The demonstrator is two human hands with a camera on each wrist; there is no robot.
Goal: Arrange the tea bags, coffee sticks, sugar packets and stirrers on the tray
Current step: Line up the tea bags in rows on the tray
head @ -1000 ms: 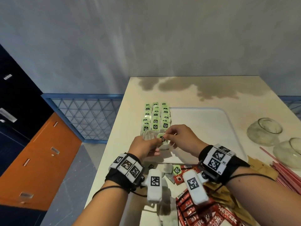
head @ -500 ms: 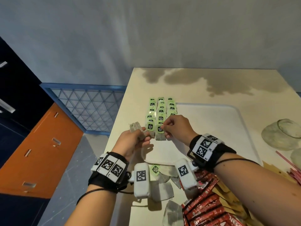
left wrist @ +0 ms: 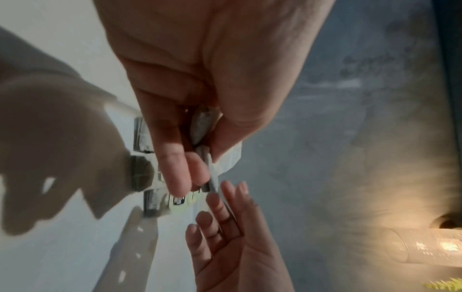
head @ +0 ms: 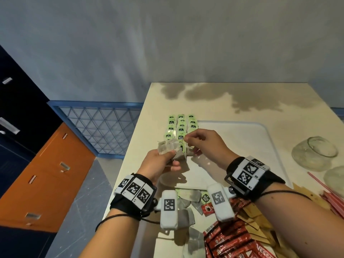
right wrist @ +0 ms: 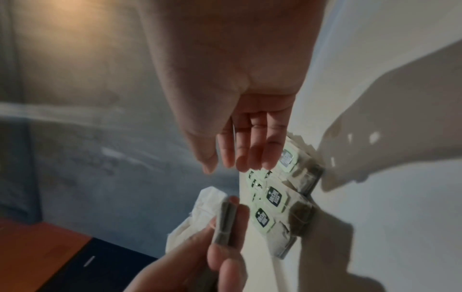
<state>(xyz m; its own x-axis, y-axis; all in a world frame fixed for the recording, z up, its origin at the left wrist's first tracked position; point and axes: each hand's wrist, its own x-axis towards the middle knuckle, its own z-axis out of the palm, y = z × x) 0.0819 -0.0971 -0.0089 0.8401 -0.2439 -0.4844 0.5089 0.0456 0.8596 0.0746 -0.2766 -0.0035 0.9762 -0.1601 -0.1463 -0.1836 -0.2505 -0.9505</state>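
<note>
Three rows of tea bags with green tags (head: 181, 127) (right wrist: 273, 195) lie along the left side of the white tray (head: 242, 146). My left hand (head: 171, 159) (left wrist: 200, 168) (right wrist: 225, 247) hovers over the tray's left front and pinches a small bundle of tea bags (head: 167, 146) (left wrist: 203, 126) (right wrist: 225, 223) between thumb and fingers. My right hand (head: 186, 140) (right wrist: 225, 164) (left wrist: 225, 197) hangs just above the nearest tea bags in the rows. Its fingers are nearly straight, a short gap from the bundle, and I see nothing in them.
Loose tea bags (head: 186, 216), red coffee sticks (head: 232, 243), brown sugar packets (head: 260, 226) and red stirrers (head: 331, 200) lie on the table in front of the tray. Two glass bowls (head: 314, 153) stand at the right. The table's left edge drops off beside the tea bag rows.
My right hand has lifted off the tea bag it set in the rows and come back toward the bundle. The left hand has moved the bundle slightly right, toward it.
</note>
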